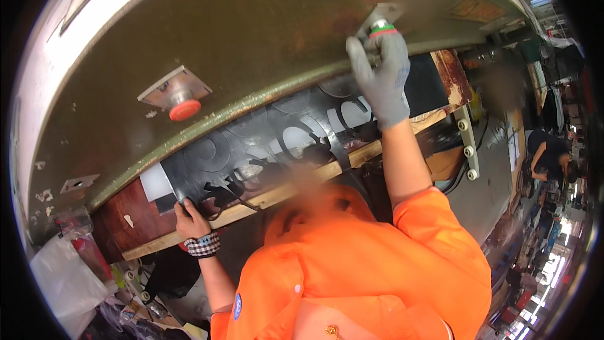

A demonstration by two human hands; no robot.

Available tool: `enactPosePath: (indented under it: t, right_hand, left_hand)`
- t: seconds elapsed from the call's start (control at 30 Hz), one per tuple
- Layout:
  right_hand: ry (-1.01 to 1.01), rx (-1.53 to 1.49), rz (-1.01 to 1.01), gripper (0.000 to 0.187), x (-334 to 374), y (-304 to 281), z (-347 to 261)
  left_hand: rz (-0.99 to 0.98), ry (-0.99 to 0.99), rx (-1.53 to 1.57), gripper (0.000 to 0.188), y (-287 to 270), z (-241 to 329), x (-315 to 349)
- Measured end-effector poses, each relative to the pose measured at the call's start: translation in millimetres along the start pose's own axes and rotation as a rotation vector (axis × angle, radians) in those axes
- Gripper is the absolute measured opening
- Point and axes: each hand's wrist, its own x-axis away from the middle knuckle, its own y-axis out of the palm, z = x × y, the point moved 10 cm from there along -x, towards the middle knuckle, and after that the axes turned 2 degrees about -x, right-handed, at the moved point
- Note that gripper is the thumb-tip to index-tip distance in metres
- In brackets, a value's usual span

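Note:
My right hand (pixel 385 79), in a grey glove, reaches up to a push button (pixel 381 27) with a green ring and a red part on the machine's dark green front. Its fingertips are at the button, and the thumb stands apart from the fingers. My left hand (pixel 192 221), bare with a checkered band at the wrist, holds the near left corner of a black sheet (pixel 251 129). Round and curved shapes are cut in this sheet, and cut strips hang loose at its near edge. Pale material shows through the gaps.
Another red push button (pixel 184 108) sticks out at the left of the green machine beam (pixel 251 38). A wooden strip (pixel 245 211) edges the dark red board (pixel 129 217) under the sheet. Clear plastic bags (pixel 69 274) lie at far left. Another person (pixel 547 154) is at far right.

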Motion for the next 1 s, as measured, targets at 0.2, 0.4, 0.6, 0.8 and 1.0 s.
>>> enactPosePath:
  t: [0.2,0.4,0.6,0.8,1.0]
  right_hand:
    - [0.185,-0.06,-0.105,0.029,26.8,14.4,25.4]
    - [0.622,0.334,-0.146,0.032,128.1,-37.3,136.1]
    - [0.85,-0.001,-0.172,0.036,191.3,-32.9,180.4]
    - [0.826,0.111,-0.191,0.03,221.3,-95.2,118.4]
    - [0.741,0.399,-0.175,0.027,231.3,-158.6,54.0]
  left_hand:
    - [0.001,0.047,-0.019,0.036,6.7,10.4,-49.4]
    - [0.01,0.056,-0.027,0.036,2.7,6.2,-42.5]
    - [0.062,0.065,0.018,0.04,11.1,-7.7,-38.4]
    - [0.103,0.155,0.161,0.031,-14.1,-23.9,22.7]
    - [-0.022,0.136,0.299,0.024,-41.3,-44.4,98.9]
